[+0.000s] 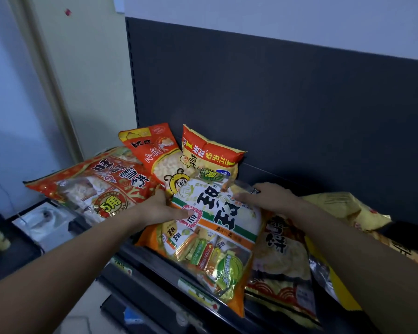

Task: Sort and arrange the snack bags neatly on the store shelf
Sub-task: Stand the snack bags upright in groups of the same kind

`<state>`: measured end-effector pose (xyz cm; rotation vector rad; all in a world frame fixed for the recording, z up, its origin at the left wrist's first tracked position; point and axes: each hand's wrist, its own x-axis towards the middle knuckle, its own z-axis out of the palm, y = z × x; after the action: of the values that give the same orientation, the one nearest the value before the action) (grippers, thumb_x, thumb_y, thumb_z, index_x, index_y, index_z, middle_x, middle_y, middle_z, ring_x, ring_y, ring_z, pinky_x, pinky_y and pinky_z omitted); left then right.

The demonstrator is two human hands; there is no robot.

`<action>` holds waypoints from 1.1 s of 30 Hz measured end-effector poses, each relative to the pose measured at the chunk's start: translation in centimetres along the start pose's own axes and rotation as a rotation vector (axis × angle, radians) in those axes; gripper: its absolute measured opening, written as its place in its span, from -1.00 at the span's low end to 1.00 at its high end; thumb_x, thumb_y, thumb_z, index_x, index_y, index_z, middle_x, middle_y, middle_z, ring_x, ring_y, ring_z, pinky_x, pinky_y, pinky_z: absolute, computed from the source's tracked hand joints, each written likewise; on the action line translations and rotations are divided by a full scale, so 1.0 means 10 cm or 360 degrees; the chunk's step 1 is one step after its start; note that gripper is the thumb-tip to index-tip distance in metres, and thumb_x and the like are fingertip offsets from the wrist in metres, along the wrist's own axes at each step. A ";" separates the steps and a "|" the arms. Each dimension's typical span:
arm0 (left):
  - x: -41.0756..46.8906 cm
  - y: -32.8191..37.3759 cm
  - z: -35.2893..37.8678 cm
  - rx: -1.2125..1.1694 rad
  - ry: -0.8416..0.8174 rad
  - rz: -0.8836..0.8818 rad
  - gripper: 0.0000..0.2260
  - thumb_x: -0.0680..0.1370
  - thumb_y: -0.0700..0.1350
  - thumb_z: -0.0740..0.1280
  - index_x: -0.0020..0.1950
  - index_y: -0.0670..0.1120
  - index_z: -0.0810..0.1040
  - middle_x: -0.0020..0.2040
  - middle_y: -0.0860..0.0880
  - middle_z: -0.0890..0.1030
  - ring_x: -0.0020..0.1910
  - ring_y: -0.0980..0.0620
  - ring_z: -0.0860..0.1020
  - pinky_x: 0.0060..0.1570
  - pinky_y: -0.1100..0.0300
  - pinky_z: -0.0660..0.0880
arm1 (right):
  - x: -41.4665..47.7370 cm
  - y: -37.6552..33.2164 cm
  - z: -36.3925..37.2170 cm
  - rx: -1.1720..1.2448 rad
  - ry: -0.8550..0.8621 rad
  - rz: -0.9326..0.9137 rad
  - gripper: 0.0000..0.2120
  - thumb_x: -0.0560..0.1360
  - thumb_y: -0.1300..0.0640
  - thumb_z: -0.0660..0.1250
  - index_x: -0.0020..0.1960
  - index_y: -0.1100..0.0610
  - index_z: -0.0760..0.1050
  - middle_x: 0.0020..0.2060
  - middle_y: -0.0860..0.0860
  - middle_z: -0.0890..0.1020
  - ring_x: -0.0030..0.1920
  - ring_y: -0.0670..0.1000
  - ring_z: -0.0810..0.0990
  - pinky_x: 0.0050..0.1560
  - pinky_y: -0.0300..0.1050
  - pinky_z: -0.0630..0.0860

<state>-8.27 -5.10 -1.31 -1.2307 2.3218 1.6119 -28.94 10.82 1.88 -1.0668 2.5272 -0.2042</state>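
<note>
A large white, green and orange snack bag (217, 227) lies flat in the middle of the dark shelf (155, 273), its lower end hanging over the front edge. My left hand (162, 206) grips its left edge, thumb on top. My right hand (266, 196) holds its upper right corner. To the left lies a big red bag (94, 182). Behind stand a red-orange bag (152, 150) and a yellow-orange bag (210, 155), both leaning. A yellow and red cracker bag (282, 256) lies to the right, partly under the white bag.
More yellow bags (348, 208) are piled at the right, behind my right forearm. The dark back panel (275, 104) rises behind the shelf. Price labels (198, 292) run along the shelf's front edge. A lower shelf (135, 317) and a cream wall (82, 68) are at the left.
</note>
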 end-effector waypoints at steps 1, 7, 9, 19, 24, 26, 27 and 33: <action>0.02 0.00 0.00 -0.0012 -0.0013 -0.0040 0.06 0.25 0.20 0.51 0.51 -0.20 0.00 0.46 -0.16 0.25 0.38 -0.16 0.32 0.33 0.03 0.34 | 0.02 0.00 0.01 0.0121 -0.0042 -0.0031 -0.28 0.34 -0.45 0.22 0.20 0.11 0.48 0.12 0.04 0.58 0.09 0.06 0.56 0.19 0.10 0.46; 0.06 0.07 -0.04 -0.0119 -0.0078 -0.0106 0.13 0.15 0.17 0.58 0.52 -0.16 0.05 0.48 -0.17 0.24 0.39 -0.19 0.31 0.33 -0.04 0.35 | 0.06 0.05 -0.01 0.0661 -0.0013 -0.0169 -0.61 0.33 -0.12 0.49 -0.03 0.12 0.48 -0.11 -0.01 0.61 -0.09 -0.03 0.59 -0.15 -0.15 0.48; 0.04 0.11 -0.11 -0.0142 -0.0106 -0.0086 0.11 0.15 0.21 0.59 0.51 -0.14 0.11 0.47 -0.15 0.26 0.40 -0.18 0.31 0.34 -0.03 0.33 | 0.05 0.06 -0.05 0.0674 0.0080 -0.0220 -0.61 0.31 -0.10 0.51 -0.07 0.12 0.47 -0.09 0.01 0.60 -0.04 0.01 0.59 -0.11 -0.10 0.49; -0.33 0.72 -0.33 -0.0627 -0.0435 0.0076 -0.17 -0.22 -0.06 0.70 0.02 -0.16 0.60 -0.02 -0.20 0.68 -0.13 -0.17 0.68 -0.17 -0.03 0.63 | -0.25 0.05 -0.70 0.0599 0.0632 -0.0439 -0.59 0.34 -0.15 0.46 0.09 0.01 0.47 0.14 -0.05 0.54 0.18 0.01 0.49 0.18 0.01 0.45; -0.48 1.15 -0.25 -0.0843 -0.0319 0.0230 -0.44 0.20 -0.10 0.57 0.16 -0.18 0.56 -0.01 -0.21 0.68 -0.15 -0.18 0.68 -0.18 -0.11 0.62 | -0.55 0.16 -0.89 0.0689 0.0913 -0.0446 -0.26 0.39 -0.13 0.42 0.45 0.04 0.19 0.39 0.05 0.32 0.39 0.08 0.32 0.36 0.15 0.32; -0.54 1.33 -0.13 -0.0918 -0.0323 0.0291 -0.58 0.32 -0.12 0.46 0.15 -0.16 0.56 -0.06 -0.18 0.69 -0.20 -0.15 0.68 -0.24 -0.09 0.62 | -0.75 0.23 -0.93 0.0727 0.1044 -0.0409 -0.20 0.42 -0.11 0.41 0.51 0.05 0.08 0.49 0.01 0.15 0.47 0.03 0.16 0.45 0.10 0.20; -0.56 1.42 -0.05 -0.0951 -0.0339 0.0335 -0.63 0.34 -0.13 0.44 0.13 -0.15 0.55 -0.10 -0.17 0.69 -0.23 -0.14 0.68 -0.29 -0.07 0.62 | -0.85 0.27 -0.94 0.0768 0.1121 -0.0390 -0.18 0.43 -0.10 0.41 0.52 0.04 0.04 0.49 -0.02 0.12 0.48 0.00 0.13 0.46 0.07 0.17; -0.70 1.87 0.59 -0.1328 -0.0432 0.0539 -0.79 0.47 -0.14 0.40 0.09 -0.11 0.56 -0.14 -0.15 0.70 -0.24 -0.13 0.69 -0.40 -0.08 0.60 | -1.48 0.63 -0.96 0.1319 0.1577 0.0089 -0.14 0.39 -0.09 0.44 0.51 0.04 0.02 0.46 0.01 0.18 0.44 0.05 0.23 0.39 0.10 0.31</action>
<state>-17.50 6.21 13.59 -0.6014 1.7810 2.8143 -27.52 25.64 13.26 -0.5812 2.6792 -1.9539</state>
